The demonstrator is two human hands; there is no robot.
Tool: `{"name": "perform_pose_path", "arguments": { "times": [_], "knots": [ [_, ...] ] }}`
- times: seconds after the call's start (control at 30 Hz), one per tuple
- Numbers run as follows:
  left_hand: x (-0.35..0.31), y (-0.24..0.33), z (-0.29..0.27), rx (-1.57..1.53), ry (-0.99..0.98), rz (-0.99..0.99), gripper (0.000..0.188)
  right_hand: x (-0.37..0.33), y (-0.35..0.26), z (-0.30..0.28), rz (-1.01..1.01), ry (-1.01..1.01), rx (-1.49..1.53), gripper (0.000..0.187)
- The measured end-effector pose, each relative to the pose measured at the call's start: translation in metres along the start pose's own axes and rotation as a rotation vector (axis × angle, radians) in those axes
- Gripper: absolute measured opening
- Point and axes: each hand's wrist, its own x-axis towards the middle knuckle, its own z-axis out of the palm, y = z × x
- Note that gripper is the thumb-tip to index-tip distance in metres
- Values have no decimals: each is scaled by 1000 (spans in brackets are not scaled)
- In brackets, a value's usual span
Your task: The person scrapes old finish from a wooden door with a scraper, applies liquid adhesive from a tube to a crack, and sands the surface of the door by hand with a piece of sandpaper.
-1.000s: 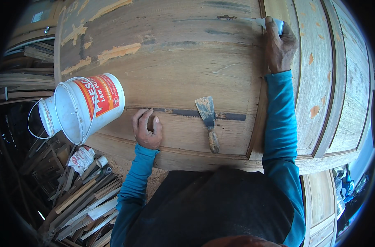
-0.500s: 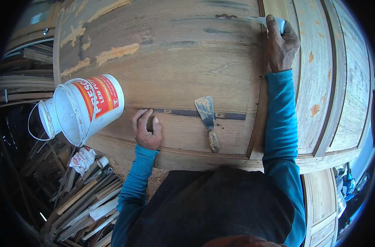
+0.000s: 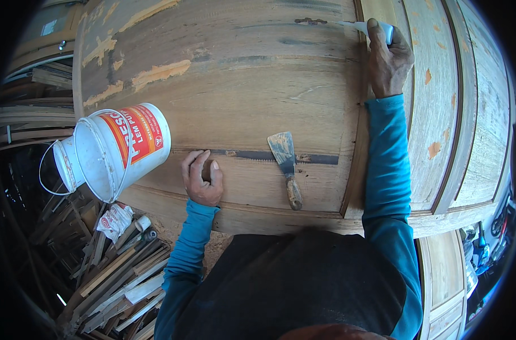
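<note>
In my right hand [image 3: 389,65] is a small white squeeze bottle [image 3: 387,33] with a thin nozzle. It is tipped sideways, its nozzle pointing left toward a dark, damaged patch [image 3: 311,21] in the wooden panel [image 3: 241,96]. My left hand [image 3: 203,184] rests on the near part of the panel, fingers loosely curled and apart, nothing visibly held. Its fingertips lie by the left end of a dark toothed saw blade [image 3: 252,154]. Across that blade lies a putty knife [image 3: 283,156] with a stained blade and a worn wooden handle.
On the panel's left stands a white bucket [image 3: 136,136] with a red label and wire handle, its lid area facing left. Orange filler patches [image 3: 161,73] mark the wood. Scrap timber [image 3: 127,277] is heaped below left; a plastic bag [image 3: 115,220] lies on it.
Almost nothing differs. The bottle in my right hand has shifted very slightly; my left hand, the putty knife and the saw blade stay put.
</note>
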Motion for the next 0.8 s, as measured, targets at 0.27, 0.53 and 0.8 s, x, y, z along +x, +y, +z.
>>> {"name": "perform_pose_path", "arguments": {
  "times": [0.27,0.53,0.8],
  "knots": [
    [-1,0,-1,4,-5,-5,35,0,-2,-1,-9,10,-5,41],
    [-1,0,-1,3,-9,-7,34,0,0,-2,-11,12,-23,42],
    [-1,-1,-1,12,-4,2,34,0,-2,-2,-3,12,-9,41]
  ]
}}
